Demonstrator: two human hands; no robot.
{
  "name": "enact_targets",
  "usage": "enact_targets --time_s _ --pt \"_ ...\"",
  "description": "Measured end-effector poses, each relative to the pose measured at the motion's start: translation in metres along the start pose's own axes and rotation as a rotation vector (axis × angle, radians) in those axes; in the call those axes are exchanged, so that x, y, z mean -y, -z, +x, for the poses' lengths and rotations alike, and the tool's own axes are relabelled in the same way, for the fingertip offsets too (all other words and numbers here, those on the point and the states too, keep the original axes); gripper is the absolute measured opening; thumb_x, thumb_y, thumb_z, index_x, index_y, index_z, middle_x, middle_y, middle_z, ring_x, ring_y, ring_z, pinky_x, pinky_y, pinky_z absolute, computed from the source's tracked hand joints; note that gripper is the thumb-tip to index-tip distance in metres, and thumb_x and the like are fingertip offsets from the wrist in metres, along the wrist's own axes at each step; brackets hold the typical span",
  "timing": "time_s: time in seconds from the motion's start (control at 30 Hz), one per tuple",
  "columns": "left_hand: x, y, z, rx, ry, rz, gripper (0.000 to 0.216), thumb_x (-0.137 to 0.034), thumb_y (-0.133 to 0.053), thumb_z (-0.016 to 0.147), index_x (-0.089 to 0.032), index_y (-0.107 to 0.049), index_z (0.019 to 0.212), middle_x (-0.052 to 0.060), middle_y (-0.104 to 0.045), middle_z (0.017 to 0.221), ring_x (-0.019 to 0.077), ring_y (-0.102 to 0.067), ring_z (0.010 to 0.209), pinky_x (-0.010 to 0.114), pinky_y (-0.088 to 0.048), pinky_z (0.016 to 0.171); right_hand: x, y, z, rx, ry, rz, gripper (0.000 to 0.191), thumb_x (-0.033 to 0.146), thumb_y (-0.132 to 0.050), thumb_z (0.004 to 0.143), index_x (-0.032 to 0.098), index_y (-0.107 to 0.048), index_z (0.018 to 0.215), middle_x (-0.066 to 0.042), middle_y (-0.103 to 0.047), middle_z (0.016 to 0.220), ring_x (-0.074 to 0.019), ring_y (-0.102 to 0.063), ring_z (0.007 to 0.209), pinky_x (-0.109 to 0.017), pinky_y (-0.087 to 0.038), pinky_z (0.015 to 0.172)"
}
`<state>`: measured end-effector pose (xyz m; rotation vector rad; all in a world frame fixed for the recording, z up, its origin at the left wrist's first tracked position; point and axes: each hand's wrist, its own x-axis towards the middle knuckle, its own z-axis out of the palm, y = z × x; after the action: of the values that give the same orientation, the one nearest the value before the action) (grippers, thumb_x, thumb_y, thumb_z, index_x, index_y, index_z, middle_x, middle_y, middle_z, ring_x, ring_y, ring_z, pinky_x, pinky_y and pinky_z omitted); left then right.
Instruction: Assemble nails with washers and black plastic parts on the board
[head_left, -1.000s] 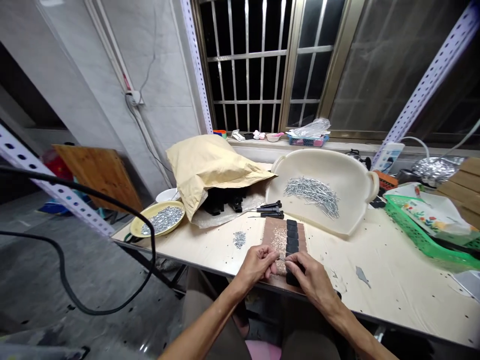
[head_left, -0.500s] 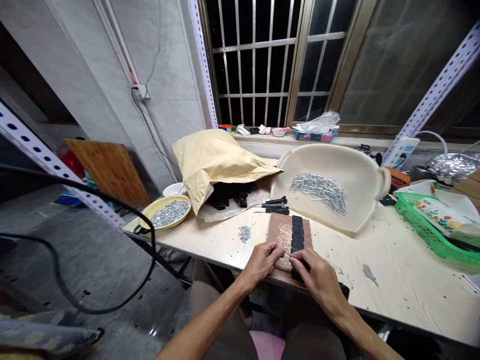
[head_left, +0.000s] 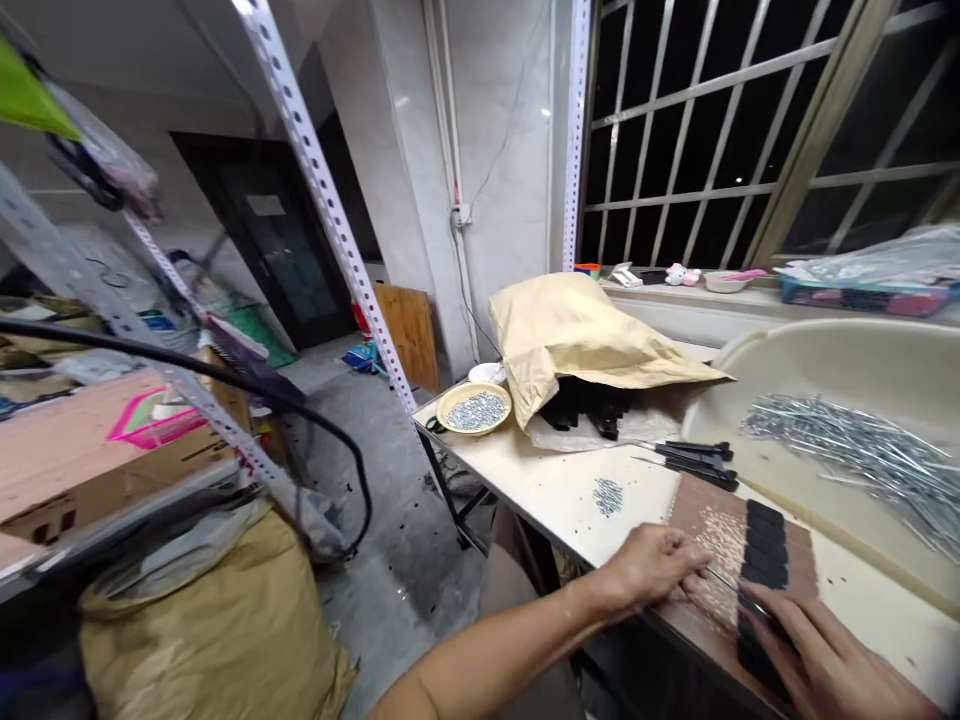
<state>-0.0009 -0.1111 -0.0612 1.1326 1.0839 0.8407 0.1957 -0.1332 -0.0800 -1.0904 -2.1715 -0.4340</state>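
My left hand (head_left: 660,568) is closed, its fingertips pinching the end of a thin metal rod (head_left: 721,577) over the brown board. The rod runs right to a dark handle-like part (head_left: 759,604) in the closed fingers of my right hand (head_left: 832,645), which is partly blurred. Beneath my hands lies the brown board (head_left: 694,497), strewn with pale specks. A row of black blocks (head_left: 765,545) lies across it. Just behind the board rest several black-handled pieces (head_left: 697,460) with thin metal shafts. A small pile of metal bits (head_left: 608,496) lies left of the board.
A yellow dish (head_left: 442,405) of small metal pieces stands at the table's left corner. Beside it sits an open tan sack (head_left: 592,320) with black parts inside. A large cream basin (head_left: 810,350) holds long metal pins (head_left: 862,450). A perforated post (head_left: 330,200) rises left of the table.
The view has swung left, bringing a second table and a floor sack into sight. My hands stay over the board; a longer length of rod and a dark part now show between them.
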Motion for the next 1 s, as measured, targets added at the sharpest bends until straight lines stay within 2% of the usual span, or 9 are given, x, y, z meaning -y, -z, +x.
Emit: enact_targets --time_s 0.1,0.2,0.37,0.53,0.67,0.87,1.0 --pt "-0.006 0.000 -0.003 -0.006 -0.015 0.043 0.037 -0.050 -0.055 0.076 -0.013 -0.056 0.075 -0.005 -0.048 0.054 0.0041 -0.035 0.039 0.018 -0.025 0.039 0.014 0.019 0.008 0.052 0.027 -0.182 0.028 0.024 -0.038 0.092 0.025 -0.064 0.104 -0.003 -0.066 0.101 -0.0143 -0.061 0.073 -0.026 -0.037 0.059" --pt "-0.008 -0.001 0.000 -0.004 -0.051 0.029 0.040 -0.053 -0.053 0.077 -0.014 -0.056 0.077 -0.006 -0.048 0.054 0.0037 -0.034 0.037 0.018 -0.023 0.038 0.022 0.027 0.020 0.114 -0.058 -0.187 0.023 0.019 -0.043 0.092 0.023 -0.064 0.099 -0.002 -0.066 0.100 -0.0139 -0.060 0.083 -0.025 -0.037 0.067" --pt "-0.006 0.001 0.010 0.027 -0.086 -0.029 0.044 -0.057 -0.046 0.082 -0.014 -0.055 0.076 -0.005 -0.047 0.052 0.0033 -0.030 0.034 0.018 -0.017 0.034 0.018 0.023 0.032 0.144 -0.186 -0.153 0.017 0.021 -0.049 0.091 0.024 -0.065 0.095 0.001 -0.065 0.098 -0.0105 -0.057 0.074 -0.023 -0.034 0.065" --pt "-0.011 0.002 0.015 0.072 -0.060 -0.042 0.046 -0.057 -0.045 0.082 -0.012 -0.058 0.080 -0.004 -0.048 0.054 0.0031 -0.030 0.034 0.018 -0.015 0.034 0.011 0.019 0.030 0.135 -0.234 -0.118 0.016 0.024 -0.049 0.091 0.024 -0.065 0.092 0.001 -0.065 0.095 -0.0102 -0.056 0.072 -0.023 -0.033 0.064" --pt "-0.012 0.002 0.019 0.032 -0.061 -0.023 0.048 -0.057 -0.047 0.081 -0.011 -0.061 0.084 -0.003 -0.048 0.061 0.0023 -0.028 0.038 0.018 -0.014 0.036 0.004 0.018 0.027 0.171 -0.282 -0.071 0.017 0.027 -0.048 0.092 0.024 -0.065 0.092 0.000 -0.065 0.094 -0.0104 -0.056 0.071 -0.023 -0.034 0.064" --pt "-0.012 -0.001 0.027 -0.007 -0.103 0.168 0.046 -0.052 -0.060 0.074 -0.010 -0.068 0.090 -0.005 -0.042 0.050 0.0053 -0.032 0.042 0.019 -0.022 0.040 -0.004 0.018 0.025 0.202 -0.320 -0.045 0.022 0.030 -0.044 0.094 0.023 -0.065 0.091 -0.001 -0.064 0.092 -0.0099 -0.056 0.070 -0.023 -0.035 0.064" --pt "-0.010 -0.005 0.030 -0.076 -0.202 0.334 0.039 -0.049 -0.059 0.077 -0.012 -0.071 0.079 -0.001 -0.056 0.056 0.0098 -0.047 0.051 0.021 -0.035 0.049 -0.006 0.018 0.024 0.249 -0.366 0.007 0.024 0.032 -0.043 0.094 0.023 -0.065 0.093 -0.001 -0.063 0.093 -0.0100 -0.057 0.072 -0.022 -0.036 0.065"
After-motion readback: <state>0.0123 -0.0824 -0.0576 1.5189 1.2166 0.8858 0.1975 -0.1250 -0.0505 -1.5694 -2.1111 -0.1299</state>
